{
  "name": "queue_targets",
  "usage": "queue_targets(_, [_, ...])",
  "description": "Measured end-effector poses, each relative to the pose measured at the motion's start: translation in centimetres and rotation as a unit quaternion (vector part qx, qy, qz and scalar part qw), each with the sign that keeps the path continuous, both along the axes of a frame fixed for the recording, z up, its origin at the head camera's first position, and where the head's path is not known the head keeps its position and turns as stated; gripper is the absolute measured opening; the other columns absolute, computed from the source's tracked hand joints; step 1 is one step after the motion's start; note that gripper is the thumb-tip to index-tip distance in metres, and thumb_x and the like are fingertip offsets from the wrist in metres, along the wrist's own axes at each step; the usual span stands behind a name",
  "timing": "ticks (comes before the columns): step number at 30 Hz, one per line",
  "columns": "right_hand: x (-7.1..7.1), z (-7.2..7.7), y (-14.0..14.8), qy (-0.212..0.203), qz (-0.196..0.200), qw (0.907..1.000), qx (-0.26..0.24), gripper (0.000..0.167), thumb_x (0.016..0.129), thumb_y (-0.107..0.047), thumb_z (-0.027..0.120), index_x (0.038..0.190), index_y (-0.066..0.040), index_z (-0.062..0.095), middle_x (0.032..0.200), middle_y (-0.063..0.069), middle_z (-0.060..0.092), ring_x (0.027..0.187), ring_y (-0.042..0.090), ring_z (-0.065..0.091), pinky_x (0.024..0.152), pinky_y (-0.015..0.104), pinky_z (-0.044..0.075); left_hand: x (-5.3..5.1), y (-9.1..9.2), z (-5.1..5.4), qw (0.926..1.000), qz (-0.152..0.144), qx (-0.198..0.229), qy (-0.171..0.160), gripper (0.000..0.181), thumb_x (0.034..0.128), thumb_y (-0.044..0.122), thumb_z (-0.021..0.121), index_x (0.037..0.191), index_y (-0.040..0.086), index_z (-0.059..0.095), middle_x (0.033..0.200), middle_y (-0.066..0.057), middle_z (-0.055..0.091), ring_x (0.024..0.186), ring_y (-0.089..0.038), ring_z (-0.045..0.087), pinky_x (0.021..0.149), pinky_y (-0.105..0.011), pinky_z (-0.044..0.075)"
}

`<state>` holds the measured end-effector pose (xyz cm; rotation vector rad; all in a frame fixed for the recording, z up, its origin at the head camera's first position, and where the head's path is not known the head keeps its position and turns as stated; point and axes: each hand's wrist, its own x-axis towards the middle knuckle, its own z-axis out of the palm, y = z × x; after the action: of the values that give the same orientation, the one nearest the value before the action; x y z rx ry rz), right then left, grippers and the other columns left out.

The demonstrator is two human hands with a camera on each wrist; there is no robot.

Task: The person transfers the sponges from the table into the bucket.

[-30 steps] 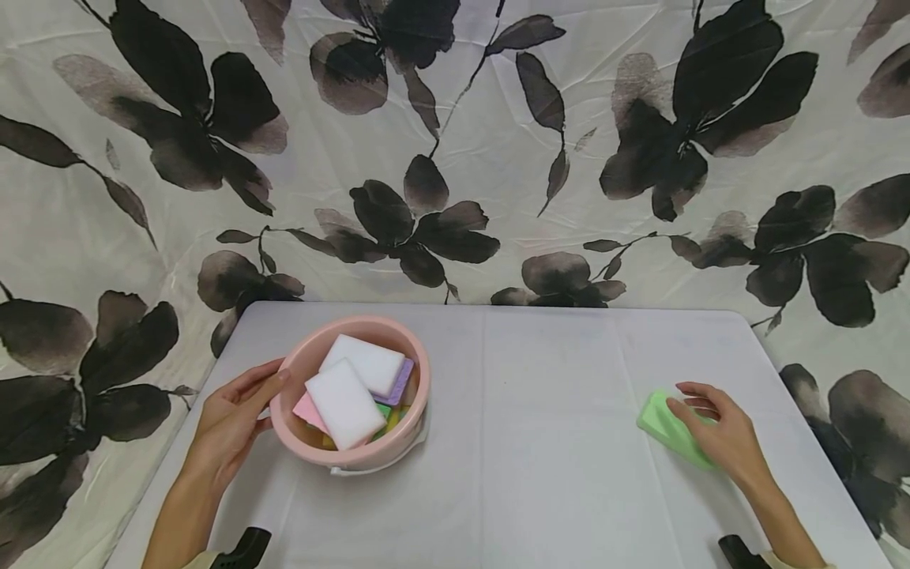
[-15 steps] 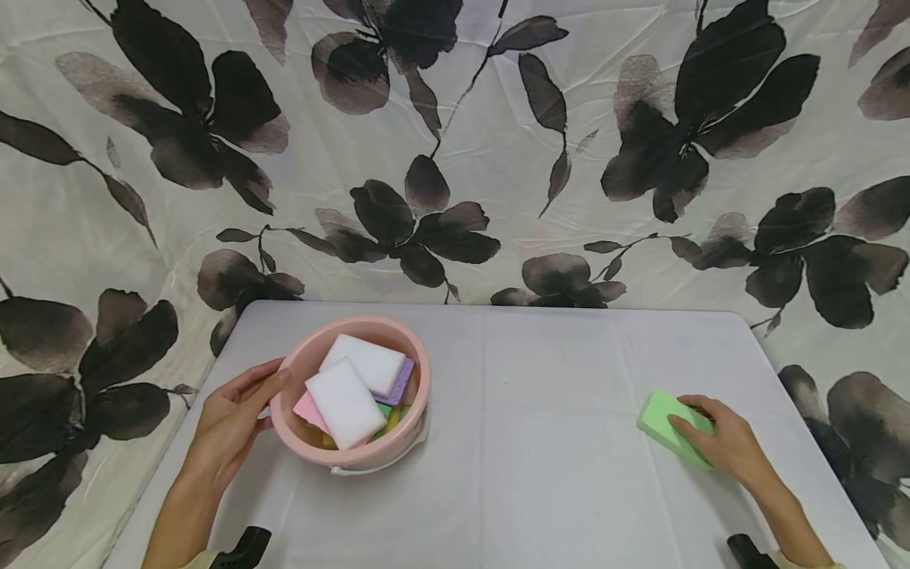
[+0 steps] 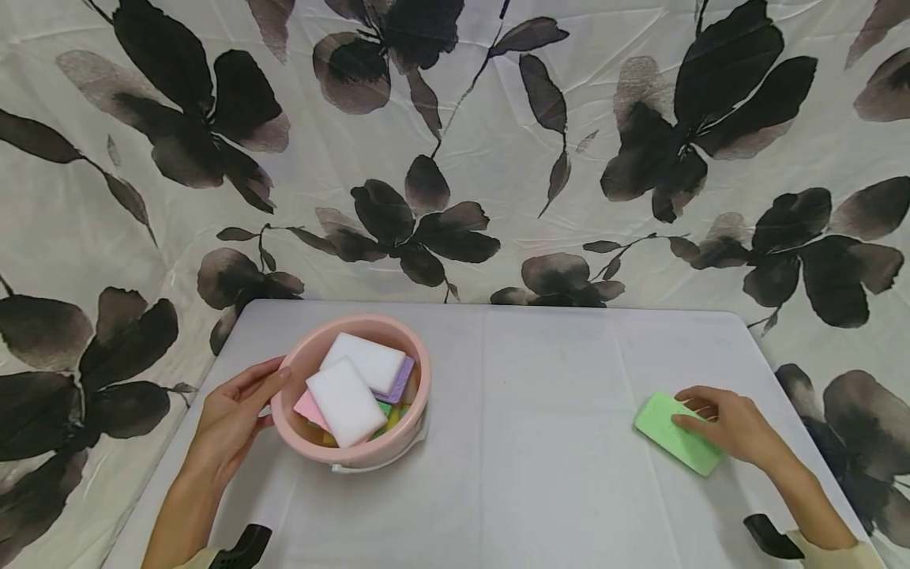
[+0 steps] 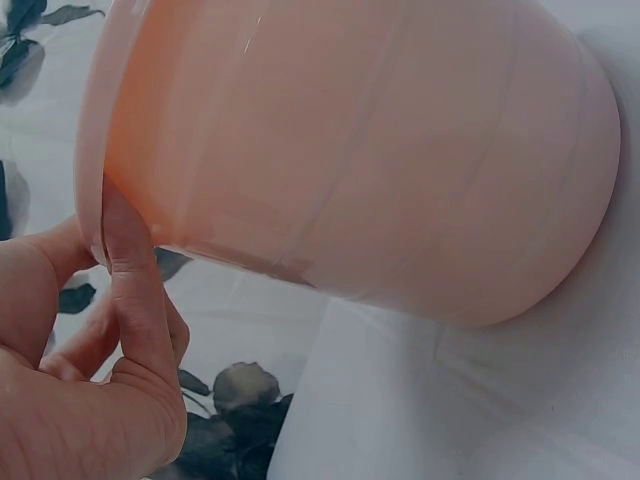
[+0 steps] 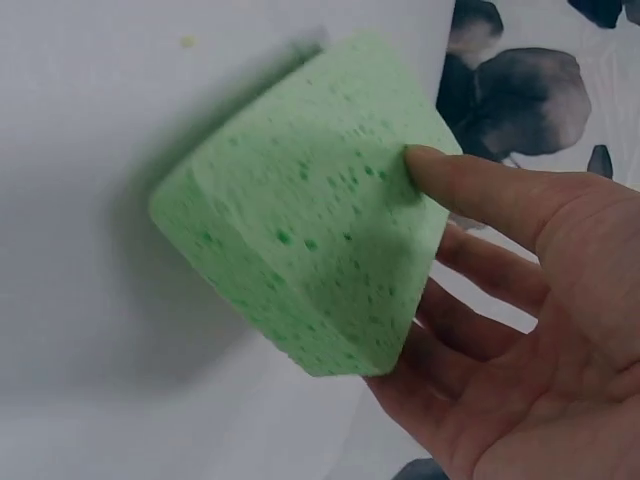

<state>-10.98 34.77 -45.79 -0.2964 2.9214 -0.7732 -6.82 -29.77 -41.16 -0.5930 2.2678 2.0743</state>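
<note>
At the table's left stands a pink bucket (image 3: 284, 427) with a white handle hanging on its near side. My left hand (image 3: 223, 423) pinches its rim, as the left wrist view also shows, thumb and fingers on either side of the bucket wall (image 4: 350, 150). White sponges (image 3: 346, 403) lie on top inside, over purple, pink, green and yellow pieces. On the right, my right hand (image 3: 735, 427) grips a light green sponge (image 3: 675, 435). In the right wrist view the thumb presses the porous face of the sponge (image 5: 310, 200), fingers behind it; it is tilted, with a shadow on the table beside it.
A white-covered table (image 3: 540, 442) spans the space between both hands. Behind it hangs a white cloth with dark flowers (image 3: 419, 229). A tiny yellow speck (image 5: 188, 41) lies on the table surface in the right wrist view.
My right hand has closed its grip on the green sponge and tilted it, the wrist shifting right. The left hand and bucket have stayed in place.
</note>
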Motion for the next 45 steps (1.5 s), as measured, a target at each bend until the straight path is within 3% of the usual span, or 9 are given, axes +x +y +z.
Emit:
queue_targets(3, [-0.2, 0.8, 0.0, -0.017, 0.009, 0.9998, 0.007, 0.036, 0.090, -0.021, 0.081, 0.113, 0.006, 0.072, 0.100, 0.017, 0.074, 0.086, 0.030, 0.071, 0.069, 0.034, 0.057, 0.0, 0.0, 0.1, 1.0000, -0.001, -0.001, 0.000, 0.064, 0.0934, 0.042, 0.075, 0.145, 0.010, 0.054, 0.109, 0.022, 0.068, 0.097, 0.001, 0.067, 0.073, -0.022, 0.060])
queue_targets(9, [-0.4, 1.8, -0.2, -0.034, 0.010, 0.9993, 0.008, 0.037, 0.088, -0.021, 0.083, 0.110, 0.007, 0.072, 0.098, 0.015, 0.073, 0.085, 0.030, 0.072, 0.070, 0.038, 0.059, -0.1, 0.0, 0.1, 0.9999, -0.005, -0.015, -0.004, 0.068, 0.0934, 0.044, 0.074, 0.147, 0.009, 0.052, 0.109, 0.023, 0.067, 0.097, 0.001, 0.066, 0.074, -0.022, 0.060])
queue_targets(16, [-0.6, 2.6, -0.7, -0.023, 0.008, 0.9996, -0.017, 0.040, 0.085, -0.023, 0.086, 0.109, 0.005, 0.070, 0.096, 0.010, 0.071, 0.085, 0.028, 0.072, 0.066, 0.026, 0.057, -0.2, 0.0, 0.0, 0.9999, -0.003, -0.011, -0.007, 0.068, 0.0929, 0.044, 0.075, 0.147, 0.010, 0.052, 0.109, 0.023, 0.067, 0.096, 0.000, 0.067, 0.074, -0.022, 0.060])
queue_targets(20, [-0.9, 3.1, -1.3, -0.038, -0.010, 0.9981, -0.047, 0.046, 0.085, -0.025, 0.086, 0.113, 0.007, 0.068, 0.098, 0.011, 0.070, 0.089, 0.030, 0.072, 0.064, 0.026, 0.059, -0.3, 0.0, 0.0, 0.9997, -0.006, -0.021, -0.012, 0.070, 0.0929, 0.046, 0.074, 0.149, 0.010, 0.051, 0.110, 0.024, 0.066, 0.097, 0.001, 0.066, 0.075, -0.022, 0.060])
queue_targets(26, [-1.5, 3.9, -2.2, -0.080, -0.048, 0.9901, -0.105, 0.056, 0.087, -0.029, 0.085, 0.121, 0.008, 0.062, 0.104, 0.014, 0.069, 0.092, 0.024, 0.070, 0.067, 0.029, 0.062, -0.2, -0.1, 0.0, 0.9998, -0.006, -0.015, -0.012, 0.069, 0.0931, 0.045, 0.074, 0.148, 0.011, 0.052, 0.109, 0.024, 0.067, 0.097, 0.001, 0.066, 0.075, -0.021, 0.059])
queue_targets(34, [-2.3, 5.1, -3.8, -0.091, -0.068, 0.9801, -0.163, 0.057, 0.088, -0.031, 0.084, 0.123, 0.007, 0.061, 0.103, 0.012, 0.067, 0.085, 0.008, 0.066, 0.071, 0.028, 0.062, 0.0, -0.1, -0.1, 0.9998, 0.002, -0.004, -0.018, 0.067, 0.0922, 0.045, 0.075, 0.147, 0.013, 0.053, 0.108, 0.025, 0.067, 0.096, 0.002, 0.066, 0.074, -0.021, 0.059])
queue_targets(45, [-3.1, 6.4, -6.3, -0.103, -0.059, 0.9663, -0.228, 0.058, 0.088, -0.030, 0.084, 0.126, 0.006, 0.058, 0.100, 0.012, 0.066, 0.082, 0.011, 0.070, 0.075, 0.031, 0.063, 0.5, 0.1, -0.2, 0.9999, 0.000, 0.001, -0.011, 0.065, 0.0928, 0.043, 0.075, 0.146, 0.013, 0.053, 0.109, 0.024, 0.068, 0.096, 0.001, 0.066, 0.073, -0.021, 0.059])
